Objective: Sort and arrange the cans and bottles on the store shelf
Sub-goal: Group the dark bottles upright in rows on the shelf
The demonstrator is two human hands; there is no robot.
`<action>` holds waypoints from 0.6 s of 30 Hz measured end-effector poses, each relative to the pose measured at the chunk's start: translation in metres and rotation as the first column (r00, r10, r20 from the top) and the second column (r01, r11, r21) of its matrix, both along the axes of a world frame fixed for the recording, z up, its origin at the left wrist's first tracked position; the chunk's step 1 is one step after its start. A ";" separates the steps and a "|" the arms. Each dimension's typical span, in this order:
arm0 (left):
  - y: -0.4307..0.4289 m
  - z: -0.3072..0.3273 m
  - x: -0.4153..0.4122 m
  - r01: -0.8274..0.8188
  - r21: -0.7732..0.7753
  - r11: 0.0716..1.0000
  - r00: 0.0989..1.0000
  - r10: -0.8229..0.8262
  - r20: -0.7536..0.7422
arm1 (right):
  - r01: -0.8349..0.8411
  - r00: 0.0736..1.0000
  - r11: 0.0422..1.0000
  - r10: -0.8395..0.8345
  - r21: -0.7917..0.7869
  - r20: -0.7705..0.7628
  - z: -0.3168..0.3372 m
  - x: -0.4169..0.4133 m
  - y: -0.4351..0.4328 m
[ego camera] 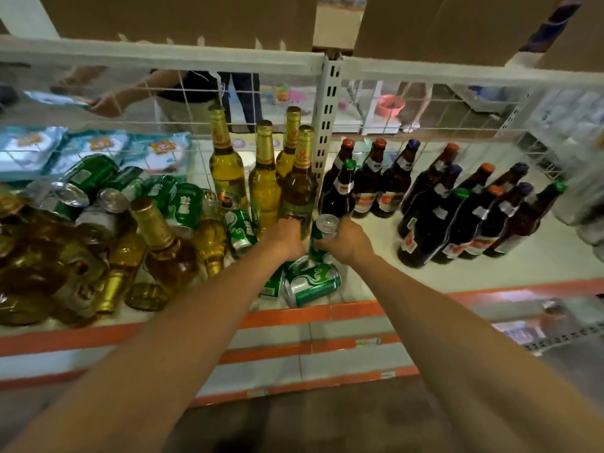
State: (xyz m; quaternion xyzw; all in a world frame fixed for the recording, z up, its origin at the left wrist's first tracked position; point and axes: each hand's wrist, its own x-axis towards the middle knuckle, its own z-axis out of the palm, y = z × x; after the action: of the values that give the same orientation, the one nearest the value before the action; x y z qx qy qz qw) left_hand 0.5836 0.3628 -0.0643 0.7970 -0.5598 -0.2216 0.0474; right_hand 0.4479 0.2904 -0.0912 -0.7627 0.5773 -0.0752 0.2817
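Both arms are stretched forward; a green can (322,228) is held upright by the right hand (348,241), a golden bottle (299,188) just beside it is gripped low by the left hand (287,238)

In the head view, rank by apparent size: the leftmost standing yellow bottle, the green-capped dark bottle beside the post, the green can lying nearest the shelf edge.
Yellow bottle largest. Dark bottle and green can look alike; can is nearer.
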 end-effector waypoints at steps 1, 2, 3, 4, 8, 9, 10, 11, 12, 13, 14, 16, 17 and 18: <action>0.002 0.004 0.000 -0.017 0.006 1.000 1.000 0.017 -0.004 | -0.013 1.000 1.000 0.012 -0.006 -0.005 0.002 -0.002 0.000; 0.003 0.009 0.000 -0.030 0.004 1.000 1.000 0.030 -0.003 | -0.025 1.000 1.000 0.025 -0.009 -0.009 0.005 -0.004 0.000; 0.005 0.016 -0.001 -0.046 -0.005 0.999 0.999 0.046 -0.007 | -0.048 0.999 0.999 0.048 -0.014 -0.012 0.010 -0.007 0.000; 0.007 0.023 0.000 -0.060 -0.020 0.998 0.998 0.060 -0.014 | -0.075 0.997 0.997 0.075 -0.016 -0.011 0.018 -0.009 0.000; 0.020 0.063 0.006 -0.090 -0.084 0.992 0.996 0.091 0.011 | -0.195 0.981 0.978 0.196 -0.075 0.000 0.056 -0.007 -0.002; 0.024 0.075 0.009 -0.091 -0.097 0.991 0.995 0.093 0.019 | -0.228 0.973 0.969 0.230 -0.092 0.009 0.069 -0.004 0.000; 0.028 0.089 0.013 -0.092 -0.116 0.989 0.995 0.096 0.027 | -0.258 0.965 0.960 0.261 -0.106 0.023 0.083 -0.001 0.002; 0.034 0.103 0.019 -0.100 -0.138 0.985 0.994 0.106 0.037 | -0.285 0.956 0.951 0.291 -0.119 0.035 0.096 0.005 0.005; 0.041 0.118 0.025 -0.108 -0.163 0.981 0.992 0.118 0.051 | -0.316 0.944 0.939 0.326 -0.132 0.055 0.109 0.012 0.009; 0.049 0.133 0.033 -0.117 -0.192 0.974 0.988 0.133 0.072 | -0.348 0.930 0.926 0.361 -0.146 0.071 0.122 0.020 0.013; 0.056 0.149 0.043 -0.126 -0.218 0.968 0.984 0.149 0.096 | -0.375 0.916 0.912 0.392 -0.166 0.082 0.134 0.031 0.017; 0.073 0.179 0.066 -0.155 -0.268 0.951 0.976 0.189 0.106 | -0.411 0.891 0.886 0.440 -0.217 0.108 0.158 0.054 0.028; 0.083 0.194 0.079 -0.171 -0.284 0.944 0.973 0.206 0.101 | -0.420 0.880 0.874 0.458 -0.245 0.125 0.171 0.067 0.034; 0.093 0.207 0.092 -0.188 -0.299 0.936 0.970 0.225 0.096 | -0.436 0.865 0.858 0.483 -0.271 0.135 0.183 0.080 0.042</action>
State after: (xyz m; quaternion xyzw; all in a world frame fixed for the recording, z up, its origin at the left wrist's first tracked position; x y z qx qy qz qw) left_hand 0.6759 0.4557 0.1423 0.8487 -0.5011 -0.0798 0.1494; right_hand 0.5279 0.3321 0.0920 -0.8949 0.3340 -0.1475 0.2566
